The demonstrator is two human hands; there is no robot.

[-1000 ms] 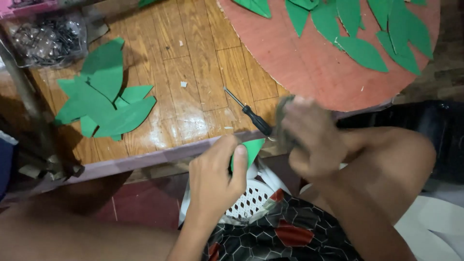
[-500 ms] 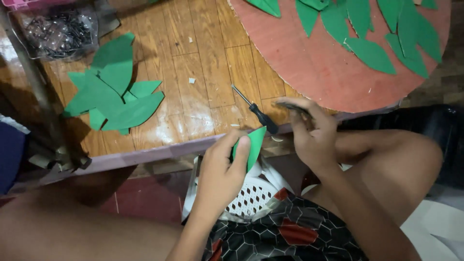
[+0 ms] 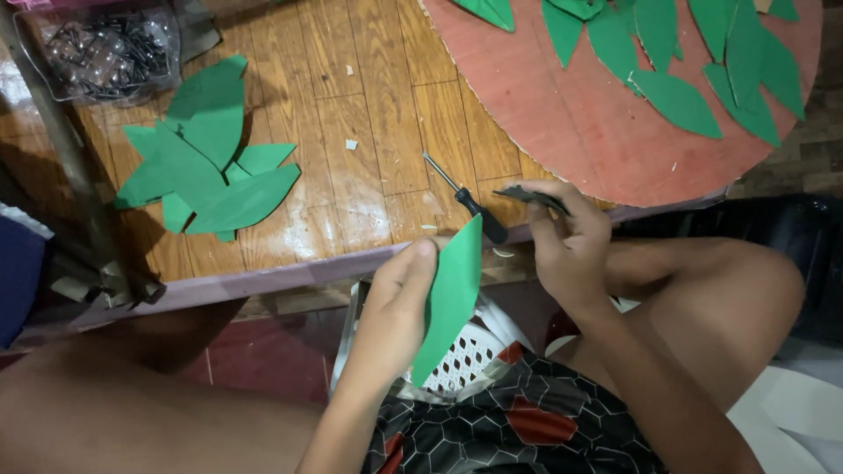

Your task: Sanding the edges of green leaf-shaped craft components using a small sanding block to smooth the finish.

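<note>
Left hand (image 3: 395,307), lower centre of the frame, pinches a green leaf cutout (image 3: 452,298) edgewise between thumb and fingers, just below the wooden table (image 3: 369,114) edge. Right hand (image 3: 566,241) beside it pinches a small dark strip (image 3: 531,197) near a screwdriver (image 3: 461,197). Loose green leaves (image 3: 206,149) lie upper left; a round red board (image 3: 580,123) sits upper right.

wooden table (image 3: 369,105) | green leaf cutouts (image 3: 206,154) | screwdriver (image 3: 465,200) | round cardboard (image 3: 580,132)
</note>
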